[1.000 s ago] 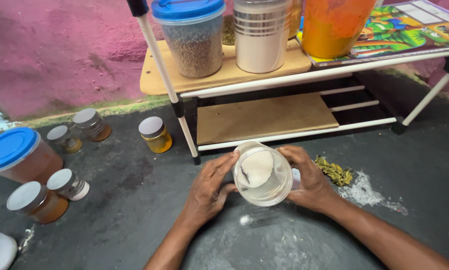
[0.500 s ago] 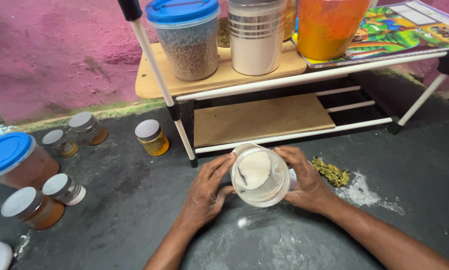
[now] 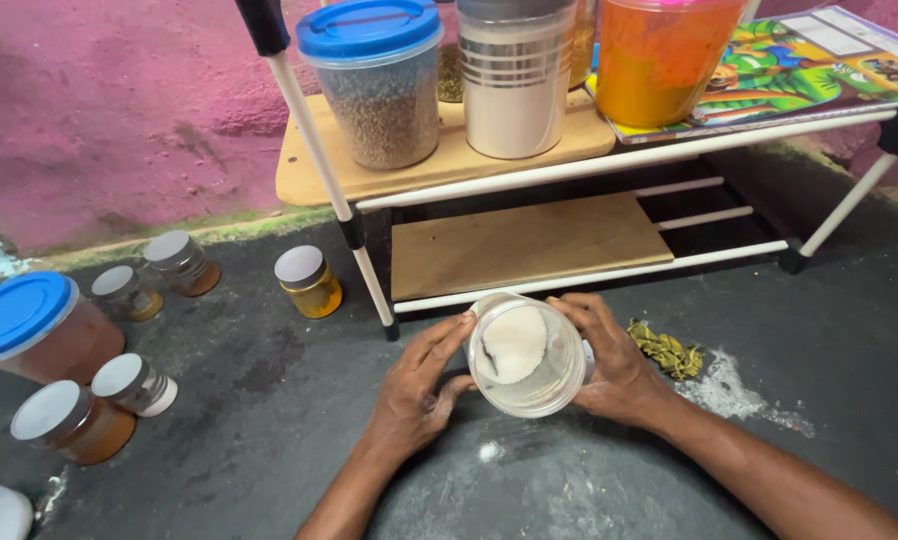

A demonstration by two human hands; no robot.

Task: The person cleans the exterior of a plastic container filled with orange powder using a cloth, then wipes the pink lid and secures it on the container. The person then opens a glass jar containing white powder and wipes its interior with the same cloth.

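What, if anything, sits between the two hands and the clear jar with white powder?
Nothing visible does. The left hand and right hand already rest against opposite sides of the clear jar, fingers wrapped on its wall. The spilled white powder and the small yellow jar lie apart.

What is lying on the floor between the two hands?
In the head view, a clear plastic jar with white powder inside sits between the left hand and the right hand; both touch it.
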